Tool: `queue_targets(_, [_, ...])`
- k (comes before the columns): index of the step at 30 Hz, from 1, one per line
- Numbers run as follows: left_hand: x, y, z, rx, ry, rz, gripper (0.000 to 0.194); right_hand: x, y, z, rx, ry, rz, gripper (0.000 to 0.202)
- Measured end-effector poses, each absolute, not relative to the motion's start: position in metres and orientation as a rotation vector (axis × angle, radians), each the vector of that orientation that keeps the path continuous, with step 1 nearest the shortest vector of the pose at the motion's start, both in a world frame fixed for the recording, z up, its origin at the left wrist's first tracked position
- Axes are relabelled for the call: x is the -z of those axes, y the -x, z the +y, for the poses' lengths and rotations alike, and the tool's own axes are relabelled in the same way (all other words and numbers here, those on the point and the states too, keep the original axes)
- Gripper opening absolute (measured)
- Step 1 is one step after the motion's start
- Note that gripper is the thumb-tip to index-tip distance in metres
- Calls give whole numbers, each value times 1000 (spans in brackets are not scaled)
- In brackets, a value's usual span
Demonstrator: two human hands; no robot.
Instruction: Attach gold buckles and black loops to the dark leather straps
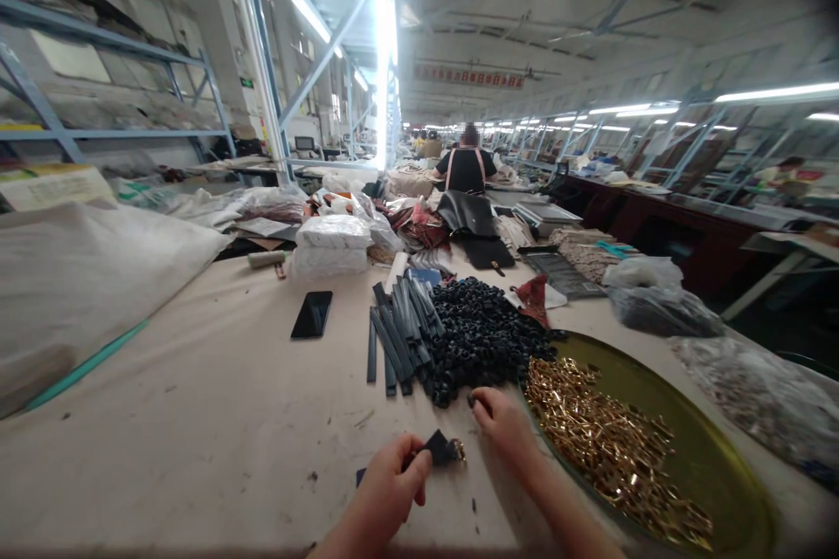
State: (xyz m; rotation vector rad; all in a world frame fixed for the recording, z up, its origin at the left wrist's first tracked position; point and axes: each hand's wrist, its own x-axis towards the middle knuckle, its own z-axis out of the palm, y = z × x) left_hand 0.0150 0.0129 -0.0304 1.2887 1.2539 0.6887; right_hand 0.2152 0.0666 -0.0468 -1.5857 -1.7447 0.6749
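My left hand (397, 476) is closed around a short dark strap (440, 449). A gold buckle (460, 452) sits at the strap's right end, and part of the strap is hidden in the fingers. My right hand (502, 421) pinches a small black loop (471, 400) at the near edge of a heap of black loops (481, 332). Dark flat strips (399, 332) lie in a loose stack against the heap's left side. To the right of my right hand, many gold buckles (603, 437) are spread in a large oval olive-gold tray (711, 441).
A black phone (311, 314) lies on the pale table (216, 419) left of the strips. Plastic-wrapped packs (333, 244), a black leather piece (468, 214) and bags (662, 297) crowd the far side. White sheeting (98, 271) covers the left. A person (465, 168) is farther back.
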Motion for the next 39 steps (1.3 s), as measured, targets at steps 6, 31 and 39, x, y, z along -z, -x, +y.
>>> queue_targets(6, [25,-24,23,-744,-1256,1234,32,25,-184,26,-1321,1336,-1307,33])
queue_targets(31, [3,-19,1,-510,-1617,1248,32,31,-179,-7,-1736,1129,-1136,40])
queue_targets(39, [3,-29,-6,-706,-1536,1207,23,35,-164,-14,-1670,1092,-819,36])
